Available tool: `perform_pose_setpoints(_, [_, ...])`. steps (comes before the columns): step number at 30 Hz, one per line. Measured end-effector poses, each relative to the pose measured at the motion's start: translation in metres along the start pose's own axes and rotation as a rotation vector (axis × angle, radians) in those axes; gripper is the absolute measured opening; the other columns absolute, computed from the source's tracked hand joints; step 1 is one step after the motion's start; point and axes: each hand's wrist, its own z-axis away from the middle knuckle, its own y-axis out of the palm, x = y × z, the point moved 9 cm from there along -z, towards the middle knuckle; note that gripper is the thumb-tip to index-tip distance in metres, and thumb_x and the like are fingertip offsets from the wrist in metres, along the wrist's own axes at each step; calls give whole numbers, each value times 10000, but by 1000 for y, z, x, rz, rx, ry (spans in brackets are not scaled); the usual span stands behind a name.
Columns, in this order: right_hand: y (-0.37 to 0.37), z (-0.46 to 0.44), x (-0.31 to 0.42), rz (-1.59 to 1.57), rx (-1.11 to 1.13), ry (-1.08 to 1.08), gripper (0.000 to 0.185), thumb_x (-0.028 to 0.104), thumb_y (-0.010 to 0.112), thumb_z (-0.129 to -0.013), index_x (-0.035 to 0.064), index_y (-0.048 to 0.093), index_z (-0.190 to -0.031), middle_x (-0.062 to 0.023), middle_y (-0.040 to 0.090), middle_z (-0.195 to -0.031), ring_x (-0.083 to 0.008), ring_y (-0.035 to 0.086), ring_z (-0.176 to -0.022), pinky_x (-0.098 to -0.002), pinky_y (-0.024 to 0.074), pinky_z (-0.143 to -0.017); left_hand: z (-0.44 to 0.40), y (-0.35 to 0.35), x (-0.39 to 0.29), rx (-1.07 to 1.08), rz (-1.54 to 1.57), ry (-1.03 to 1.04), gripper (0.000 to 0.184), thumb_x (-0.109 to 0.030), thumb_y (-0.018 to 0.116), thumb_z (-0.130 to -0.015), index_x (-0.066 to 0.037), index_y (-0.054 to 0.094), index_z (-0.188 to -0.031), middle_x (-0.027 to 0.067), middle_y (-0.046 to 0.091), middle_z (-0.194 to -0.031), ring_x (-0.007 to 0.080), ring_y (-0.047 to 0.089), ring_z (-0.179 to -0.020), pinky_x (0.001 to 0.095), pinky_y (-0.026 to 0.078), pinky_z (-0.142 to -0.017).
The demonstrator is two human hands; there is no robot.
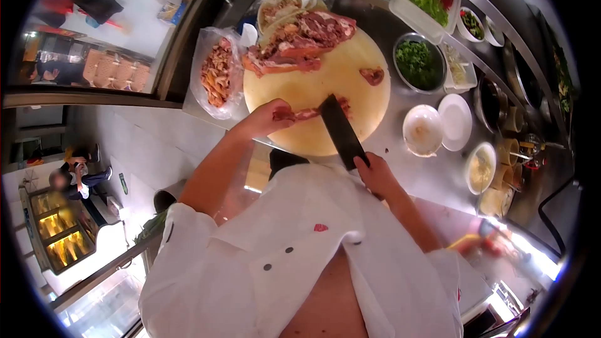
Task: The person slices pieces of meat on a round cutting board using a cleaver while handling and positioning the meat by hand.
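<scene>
My left hand is closed on the left end of a strip of meat, which lies across the round cutting board. In my right hand is the handle of a cleaver with a dark, wide blade. Its tip rests at or just over the right end of the strip; contact is hard to tell. Small chopped bits lie right beside the blade. A big slab of red meat covers the board's far left part. One small dark-red piece sits at the right.
Left of the board stands a plastic bag of meat pieces; another bag of meat is behind. To the right are a metal bowl of chopped greens, a white bowl and a white plate. A seated person is far left.
</scene>
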Motion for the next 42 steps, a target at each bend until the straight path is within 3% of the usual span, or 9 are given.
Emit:
perform_pose_setpoints(2, [9,-2,-20,-238,54,106,355,330,593,-1081,-15,613,-997,-110,628,-713,-214,615,-594,-390,505,-569,-5,21,-3,164,-40,-28,367,-150,824,-937,-21,669,-1244,96,712,-1191,198,687,-1119,335,546,-983])
perform_pose_setpoints(5, [8,2,-32,-248,28,151,353,330,610,-1079,-15,608,-1001,-51,590,-707,-142,554,-598,-350,480,-565,-13,16,-22,-56,-257,113,284,-140,839,-890,-43,715,-1127,110,726,-1040,234,708,-1048,353,554,-952])
perform_pose_setpoints(6, [6,3,-33,-242,23,156,351,328,607,-1079,-16,609,-1007,-64,597,-711,-156,558,-599,-357,485,-573,4,13,-61,-256,-725,482,237,-134,834,-843,-74,752,-1057,104,695,-964,288,680,-1027,413,543,-924])
perform_pose_setpoints(9, [2,7,-31,-180,-1,132,342,324,598,-1077,-14,614,-1032,-117,627,-733,-224,584,-607,-394,503,-603,28,15,-91,-596,-841,561,240,-132,813,-811,-105,752,-1042,58,694,-991,309,647,-1032,458,508,-920])
perform_pose_setpoints(12, [-2,6,-23,-23,-56,44,326,323,589,-1072,-1,624,-1059,-199,674,-786,-345,637,-644,-467,524,-651,18,47,-98,-282,-792,599,276,-135,797,-792,-129,737,-1061,24,689,-1045,294,639,-1055,455,475,-927])
perform_pose_setpoints(15, [-9,7,-5,173,-127,-21,306,323,587,-1065,19,623,-1052,-249,705,-838,-449,674,-729,-537,537,-699,19,58,-80,-489,-779,723,259,-120,821,-735,-109,760,-986,57,704,-984,319,665,-954,475,516,-836])
perform_pose_setpoints(27, [-5,-1,76,463,-146,-209,241,270,561,-1069,44,595,-995,-197,704,-854,-427,707,-788,-539,571,-709,22,81,-52,-696,-755,798,269,-105,812,-803,-156,775,-1065,33,679,-1116,281,631,-1040,417,467,-882])
perform_pose_setpoints(35, [14,5,76,735,-48,-171,218,261,550,-1073,56,615,-1042,-126,699,-869,-362,716,-747,-507,592,-686,20,83,-18,-685,-833,754,211,-134,783,-830,-148,757,-1039,11,679,-1189,289,592,-1180,496,411,-1025])
perform_pose_setpoints(42, [1,14,74,755,83,-94,145,113,612,-957,25,577,-1068,-139,684,-897,-343,754,-772,-467,616,-688,15,84,-20,-679,-850,734,183,-126,790,-826,-144,751,-1004,12,690,-1149,280,607,-1166,459,397,-1043])
